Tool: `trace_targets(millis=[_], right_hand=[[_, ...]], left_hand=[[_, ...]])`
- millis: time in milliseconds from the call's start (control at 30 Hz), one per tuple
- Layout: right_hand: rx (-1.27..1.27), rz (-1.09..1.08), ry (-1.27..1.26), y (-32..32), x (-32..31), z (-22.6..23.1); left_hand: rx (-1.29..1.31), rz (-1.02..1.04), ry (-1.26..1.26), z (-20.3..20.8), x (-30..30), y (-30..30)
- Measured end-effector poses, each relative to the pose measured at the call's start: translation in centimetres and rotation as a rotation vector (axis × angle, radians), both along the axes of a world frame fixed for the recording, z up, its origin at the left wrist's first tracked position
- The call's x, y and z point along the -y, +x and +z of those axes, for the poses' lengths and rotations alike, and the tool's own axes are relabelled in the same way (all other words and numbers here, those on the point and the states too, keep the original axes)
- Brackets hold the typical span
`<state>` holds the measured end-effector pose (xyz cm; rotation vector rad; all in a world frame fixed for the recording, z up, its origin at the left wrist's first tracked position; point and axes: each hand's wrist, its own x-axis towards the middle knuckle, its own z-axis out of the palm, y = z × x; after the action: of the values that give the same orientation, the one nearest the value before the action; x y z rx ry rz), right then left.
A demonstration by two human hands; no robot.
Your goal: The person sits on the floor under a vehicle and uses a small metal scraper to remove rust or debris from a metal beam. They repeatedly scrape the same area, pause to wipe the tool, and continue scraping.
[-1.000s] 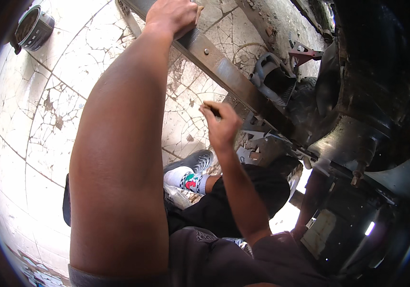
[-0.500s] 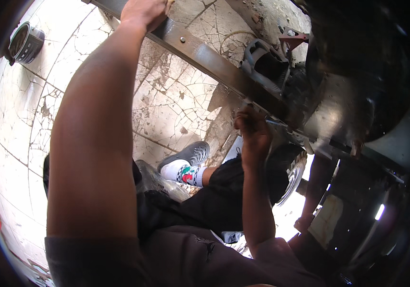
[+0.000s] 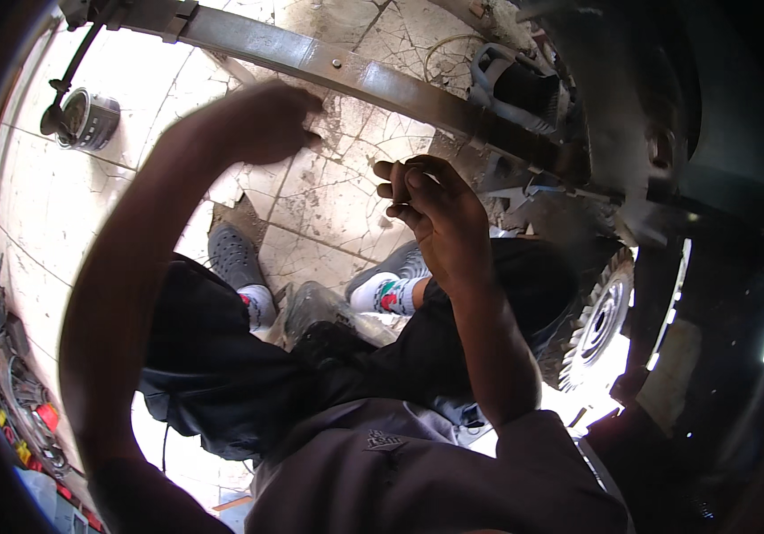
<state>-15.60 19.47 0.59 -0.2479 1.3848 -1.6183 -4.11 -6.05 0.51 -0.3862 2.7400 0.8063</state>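
Note:
My left hand (image 3: 266, 123) is above the tiled floor, just on my side of a long flat metal bar (image 3: 266, 43) and apart from it. It is smeared by motion; thumb and a fingertip stand apart, with nothing visible between them. To its right my right hand (image 3: 442, 209) is raised over the floor with fingers curled and thumb pressed against them. Whatever it pinches, if anything, is too small and dark to name. The bar runs from upper left toward the dark machinery on the right, with a round stud on its face and a clip around its left part.
A dark tub (image 3: 93, 120) stands on the cracked tiles (image 3: 311, 191) at left. Beyond the bar lies a grey plastic-framed object (image 3: 516, 89). A toothed wheel (image 3: 597, 320) is beside my right knee. Clear plastic (image 3: 320, 311) lies between my feet. Cables and colourful items (image 3: 30, 418) sit at lower left.
My left hand has left the bar and come back toward me. My right hand has risen away from beneath the bar and moved left. The view has shifted, showing both my feet.

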Motion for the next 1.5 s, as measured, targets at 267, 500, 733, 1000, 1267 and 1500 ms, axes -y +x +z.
trace_targets(millis=[267,500,733,1000,1267,1500], right_hand=[[0.150,0.086,-0.083,3.3,0.2,1.9],[-0.195,0.166,0.046,2.6,-0.4,6.3],[-0.851,0.461,0.146,-0.1,-0.1,11.2],[-0.600,0.354,0.210,-2.6,-1.4,3.9],[-0.441,0.402,0.212,-5.6,-0.7,1.7],[-0.766,0.389,0.223,-5.4,-0.4,2.1]], left_hand=[[-0.459,0.340,0.600,6.2,-8.8,6.7],[-0.418,0.320,0.914,5.5,-9.0,5.1],[-0.417,0.362,1.068,5.9,-10.7,5.3],[-0.445,0.223,0.618,4.1,-11.0,1.7],[-0.499,0.031,0.324,2.9,-10.2,-1.7],[-0.434,0.034,0.267,2.1,-9.8,-2.0]])
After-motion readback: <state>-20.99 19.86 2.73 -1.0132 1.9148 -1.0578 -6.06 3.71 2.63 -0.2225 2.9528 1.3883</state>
